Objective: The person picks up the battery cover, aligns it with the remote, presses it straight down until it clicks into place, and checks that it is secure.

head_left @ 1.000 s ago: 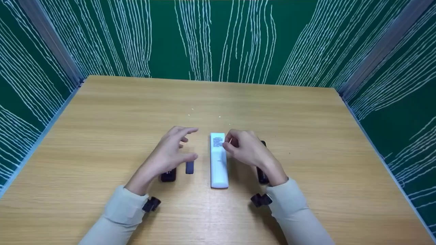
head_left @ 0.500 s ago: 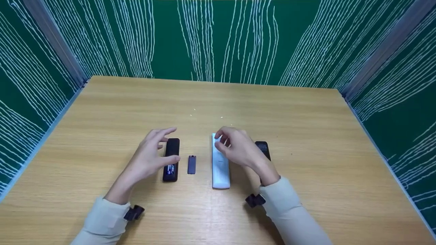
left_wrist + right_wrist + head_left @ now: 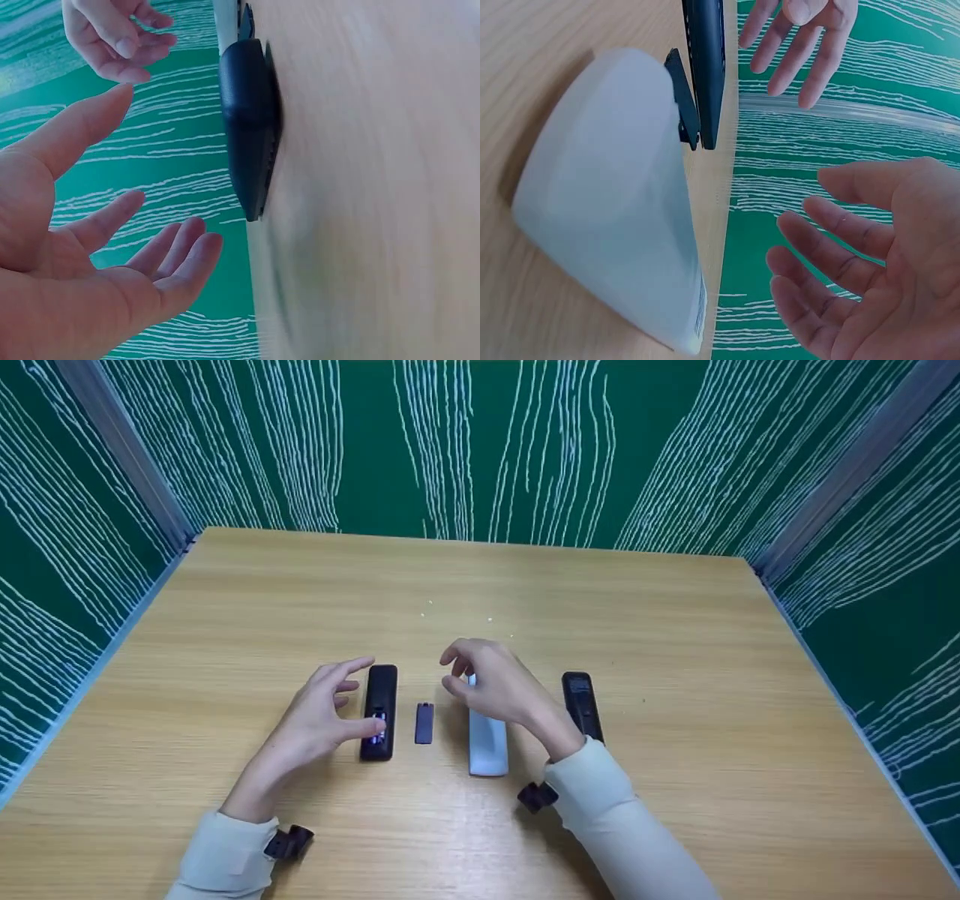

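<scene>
A black remote control (image 3: pixel 381 686) lies face down with batteries showing in its uncovered compartment. My left hand (image 3: pixel 315 724) hovers at its left side, fingers spread, the thumb overlapping the compartment in the head view. In the left wrist view this hand is apart from the black remote (image 3: pixel 247 124). Just right of that remote lies its small battery cover (image 3: pixel 424 724). My right hand (image 3: pixel 491 679) hangs over the upper part of a white remote control (image 3: pixel 488 750), fingers loosely bent and holding nothing. The right wrist view has the white remote (image 3: pixel 604 187) in front, away from the fingers.
Another black remote (image 3: pixel 581 701) lies to the right, partly hidden by the right sleeve. Tiny pale specks (image 3: pixel 490 619) dot the wooden table (image 3: pixel 675 660) behind the hands. Green walls with white streaks (image 3: pixel 382 450) enclose the back and sides.
My left hand has moved left, from above the battery cover to beside the black remote. The right hand has drifted left across the white remote, uncovering more of the right-hand black remote.
</scene>
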Demonstrator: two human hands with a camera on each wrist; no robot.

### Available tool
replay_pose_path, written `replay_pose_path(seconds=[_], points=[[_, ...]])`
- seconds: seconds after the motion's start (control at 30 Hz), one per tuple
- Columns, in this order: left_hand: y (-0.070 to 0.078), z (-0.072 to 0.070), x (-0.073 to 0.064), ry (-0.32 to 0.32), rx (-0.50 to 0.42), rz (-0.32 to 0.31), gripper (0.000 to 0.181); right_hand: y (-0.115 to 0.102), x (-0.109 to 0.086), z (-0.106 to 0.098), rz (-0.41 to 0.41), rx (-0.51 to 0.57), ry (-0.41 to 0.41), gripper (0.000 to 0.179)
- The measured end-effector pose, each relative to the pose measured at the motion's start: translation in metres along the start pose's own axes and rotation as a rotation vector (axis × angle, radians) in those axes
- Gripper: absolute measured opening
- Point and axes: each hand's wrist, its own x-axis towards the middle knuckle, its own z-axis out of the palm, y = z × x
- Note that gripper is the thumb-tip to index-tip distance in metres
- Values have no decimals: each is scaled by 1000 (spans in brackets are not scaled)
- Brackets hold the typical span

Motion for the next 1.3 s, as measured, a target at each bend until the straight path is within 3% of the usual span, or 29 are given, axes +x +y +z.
replay_pose_path(seconds=[0.47, 0.93, 1.3], points=[[-10, -6, 0, -81, -86, -96, 92, -7, 10, 10, -3, 69, -31, 27], [-12, -5, 1, -184, -197, -119, 97, -9, 13, 19, -6, 158, -34, 30], [-13, -7, 1, -233, -192, -154, 95, -7, 16, 25, -14, 171, -39, 29]])
